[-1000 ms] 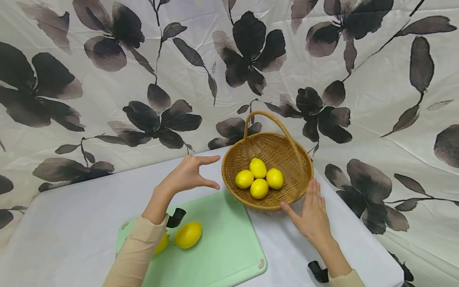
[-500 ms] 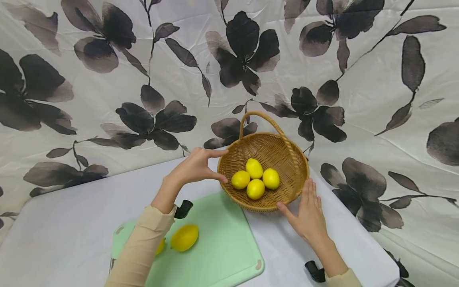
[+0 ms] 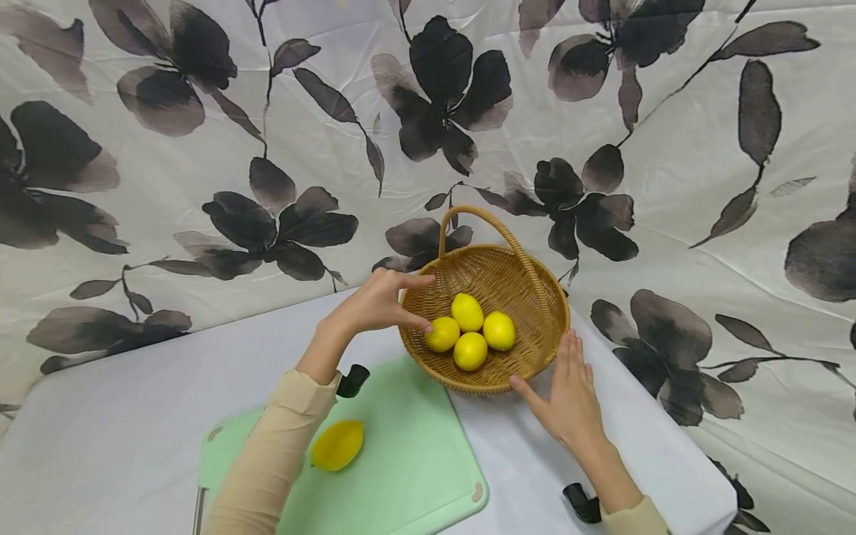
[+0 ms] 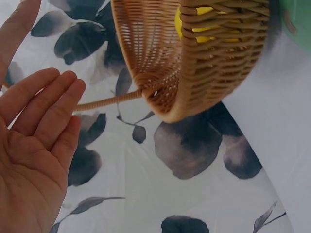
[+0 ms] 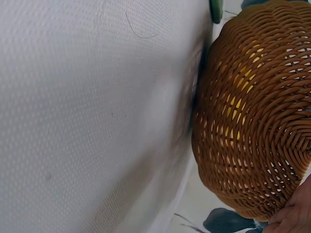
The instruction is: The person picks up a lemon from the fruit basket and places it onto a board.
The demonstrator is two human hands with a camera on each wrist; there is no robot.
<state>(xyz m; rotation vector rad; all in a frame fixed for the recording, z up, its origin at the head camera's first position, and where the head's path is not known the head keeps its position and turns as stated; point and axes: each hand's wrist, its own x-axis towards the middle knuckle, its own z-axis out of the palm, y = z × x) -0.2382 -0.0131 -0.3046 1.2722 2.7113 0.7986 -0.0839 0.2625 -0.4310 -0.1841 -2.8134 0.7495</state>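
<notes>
A tan wicker basket (image 3: pixel 498 267) with an arched handle (image 3: pixel 491 218) stands tilted toward me, several yellow lemons (image 3: pixel 470 351) grouped in its bowl. My left hand (image 3: pixel 377 303) reaches over the left rim, thumb and fingers spread wide apart, the thumb tip overlapping one lemon in the head view. In the left wrist view its fingers are nearly straight, with the basket wall (image 4: pixel 218 63) off to the side. My right hand (image 3: pixel 574 405) lies against the basket's front right side, fingers straight and thumb apart. The right wrist view shows that hand (image 5: pixel 294 211) at the woven underside.
A pale green cutting board (image 3: pixel 408 461) lies in front of the basket, with one larger lemon (image 3: pixel 337 445) on it. My left forearm covers part of the board. A thin metal strip (image 3: pixel 199 509) shows at its left edge. Floral cloth (image 3: pixel 321 134) hangs behind the white-covered table (image 3: pixel 120 416).
My left hand has moved right, from beside the basket to over its left rim. A second lemon on the board is now hidden behind my left forearm. My right hand stays at the basket.
</notes>
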